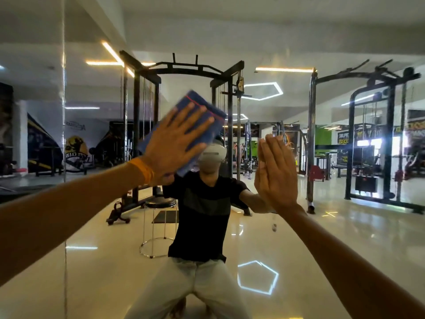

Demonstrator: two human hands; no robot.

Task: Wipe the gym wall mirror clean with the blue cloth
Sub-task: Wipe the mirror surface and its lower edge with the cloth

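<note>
The left hand [176, 143] presses the blue cloth [186, 99] flat on the mirror [345, 238], its grip spread wide, fingers straight over the cloth. Right of that grip, the right hand [276, 171] lies flat on the glass, holding nothing.

The wall mirror [345, 238] has the blue cloth [197, 100] and right hand [276, 171] flat against it.

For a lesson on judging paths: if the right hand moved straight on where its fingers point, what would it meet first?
The right hand points its fingers up along the mirror. Only bare glass shows above them, so the way looks free, though depth is unclear. The blue cloth lies aside.
</note>
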